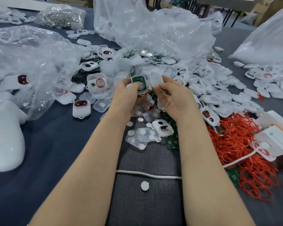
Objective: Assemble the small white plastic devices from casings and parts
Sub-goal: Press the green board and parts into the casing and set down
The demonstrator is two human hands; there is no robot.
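Note:
My left hand (pixel 127 93) grips a white casing (pixel 140 84) with a green circuit board set inside it, open side facing me. My right hand (pixel 173 95) pinches a translucent white cover (pixel 155 79) just right of that casing, the two parts almost touching. Both hands are raised over a heap of white casings (pixel 216 88) in the table's middle. A single empty casing with two holes (pixel 162 127) lies below my hands among white round pads (pixel 143 136) and green boards (pixel 172 141).
Red rubber rings (pixel 242 154) pile at the right beside white boxes (pixel 274 137). Crumpled clear plastic bags (pixel 153 30) fill the back and left. Assembled units with red rings (pixel 81 108) lie at the left. A white cord (pixel 147 174) crosses the near table.

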